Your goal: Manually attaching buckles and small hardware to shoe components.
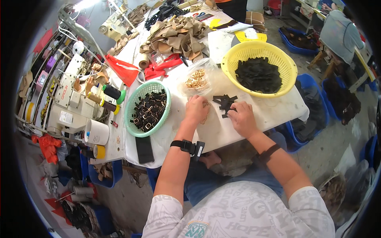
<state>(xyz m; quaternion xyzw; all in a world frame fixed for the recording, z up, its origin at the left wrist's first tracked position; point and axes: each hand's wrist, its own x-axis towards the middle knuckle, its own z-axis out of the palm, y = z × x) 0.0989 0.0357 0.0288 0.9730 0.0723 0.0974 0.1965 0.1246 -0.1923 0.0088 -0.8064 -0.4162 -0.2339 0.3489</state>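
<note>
My left hand [196, 109] is on the white table top, fingers curled down beside a few small gold metal buckles [206, 112]; what it grips is hidden. To its right lies a loose pile of short black strips [224, 101]. My right hand [243, 119] is at the near side of this pile, fingertips pinched on a strip. Beyond my hands an open clear plastic bag [212, 75] holds many gold buckles [196, 79]. A yellow basket [291, 75] full of black strips stands at the back right. In the green basket [168, 104] at left are black strips fitted with gold buckles.
A black phone [144, 150] lies by the green basket. Left of it are a sewing machine [65, 95], thread spools [113, 92] and a white cup [96, 132]. Tan pieces [174, 35] are heaped at the back. Blue bins [313, 107] stand on the floor at right; another person sits farther off.
</note>
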